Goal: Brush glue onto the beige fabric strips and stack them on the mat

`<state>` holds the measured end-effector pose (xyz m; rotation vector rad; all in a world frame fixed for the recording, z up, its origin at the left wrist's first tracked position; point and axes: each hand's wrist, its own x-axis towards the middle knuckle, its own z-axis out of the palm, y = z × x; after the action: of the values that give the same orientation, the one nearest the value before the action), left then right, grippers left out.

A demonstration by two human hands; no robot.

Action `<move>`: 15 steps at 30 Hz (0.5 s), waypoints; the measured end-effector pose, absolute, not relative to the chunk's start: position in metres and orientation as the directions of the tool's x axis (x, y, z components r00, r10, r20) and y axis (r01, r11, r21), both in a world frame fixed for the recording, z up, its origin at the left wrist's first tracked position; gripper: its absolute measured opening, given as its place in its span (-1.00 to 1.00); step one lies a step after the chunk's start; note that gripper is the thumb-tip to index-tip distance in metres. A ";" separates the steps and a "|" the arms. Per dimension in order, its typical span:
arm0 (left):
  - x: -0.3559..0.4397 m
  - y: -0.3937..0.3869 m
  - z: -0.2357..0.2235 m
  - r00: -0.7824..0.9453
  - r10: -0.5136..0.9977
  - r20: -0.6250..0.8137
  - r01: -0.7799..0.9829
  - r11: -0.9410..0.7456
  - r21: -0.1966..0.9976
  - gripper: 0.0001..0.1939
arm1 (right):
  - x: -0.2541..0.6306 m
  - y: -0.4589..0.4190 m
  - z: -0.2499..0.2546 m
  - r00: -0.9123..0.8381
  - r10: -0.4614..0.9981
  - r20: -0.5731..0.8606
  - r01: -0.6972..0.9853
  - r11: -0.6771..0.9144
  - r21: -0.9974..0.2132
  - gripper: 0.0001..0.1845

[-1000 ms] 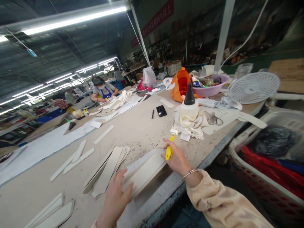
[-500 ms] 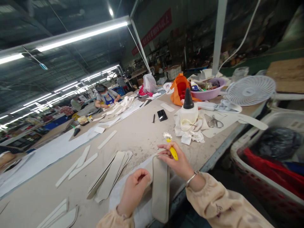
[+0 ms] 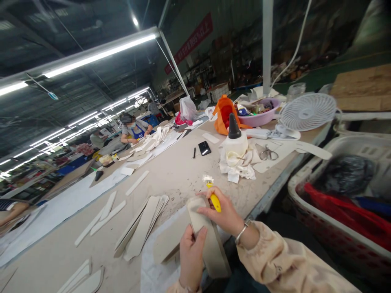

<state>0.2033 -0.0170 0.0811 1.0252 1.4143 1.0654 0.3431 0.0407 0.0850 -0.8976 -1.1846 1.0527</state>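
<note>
A long beige panel point(image 3: 210, 244) with rounded corners stands tilted at the table's near edge. My left hand point(image 3: 192, 252) is closed on its left side, thumb on the front face. At the panel's top end, my right hand point(image 3: 224, 213) presses with the thumb while a yellow-handled brush point(image 3: 215, 202) is tucked in the same hand, its white-coated bristles pointing away from me. Under and left of the panel, another beige piece point(image 3: 168, 240) lies on white paper point(image 3: 148, 266). A fanned stack of beige strips point(image 3: 145, 228) rests left of my hands.
A white bottle point(image 3: 235, 144) with a black cone cap stands on crumpled cloth. Near it lie scissors point(image 3: 269, 153), a phone point(image 3: 204, 148) and a white fan point(image 3: 308, 112). Right of the table edge is a plastic basket point(image 3: 295, 183). A co-worker point(image 3: 134, 129) sits farther back.
My left hand has moved right and taken hold of the panel's side. The panel now tilts, its lower end further right. My right hand keeps the brush, its thumb now on the panel's face.
</note>
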 end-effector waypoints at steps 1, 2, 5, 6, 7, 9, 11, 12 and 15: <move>0.207 -0.017 0.083 -0.103 0.967 -0.234 -0.010 0.234 0.972 -0.55 | 0.341 0.040 0.084 0.090 0.962 0.258 -0.104 0.267 -0.958 -0.60; 0.210 -0.018 0.084 -0.117 0.967 -0.224 -0.044 0.221 0.974 -0.54 | 0.339 0.039 0.083 0.129 0.961 0.243 -0.058 0.252 -0.966 -0.60; 0.220 -0.019 0.087 -0.146 0.974 -0.175 -0.072 0.166 0.983 -0.52 | 0.334 0.036 0.080 0.210 0.952 0.221 0.015 0.223 -0.975 -0.64; 0.223 -0.020 0.087 -0.148 0.975 -0.167 -0.074 0.158 0.985 -0.51 | 0.334 0.036 0.079 0.219 0.950 0.221 0.021 0.222 -0.975 -0.66; 0.225 -0.020 0.087 -0.144 0.975 -0.167 -0.076 0.157 0.985 -0.51 | 0.333 0.035 0.079 0.225 0.949 0.220 0.025 0.220 -0.975 -0.67; 0.227 -0.022 0.088 -0.128 0.975 -0.180 -0.077 0.172 0.982 -0.51 | 0.334 0.035 0.078 0.234 0.946 0.224 0.026 0.224 -0.974 -0.68; 0.229 -0.022 0.088 -0.116 0.974 -0.194 -0.070 0.186 0.980 -0.51 | 0.336 0.034 0.078 0.234 0.945 0.230 0.028 0.230 -0.973 -0.70; 0.229 -0.023 0.088 -0.114 0.974 -0.197 -0.066 0.191 0.979 -0.50 | 0.337 0.034 0.078 0.234 0.944 0.233 0.027 0.233 -0.972 -0.71; 0.230 -0.022 0.089 -0.121 0.969 -0.214 -0.055 0.209 0.976 -0.49 | 0.339 0.035 0.079 0.230 0.942 0.243 0.019 0.245 -0.969 -0.73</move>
<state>0.2303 -0.0222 0.0889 0.9570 1.3631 1.1583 0.3395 0.0346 0.0792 -1.1205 -1.1379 0.8646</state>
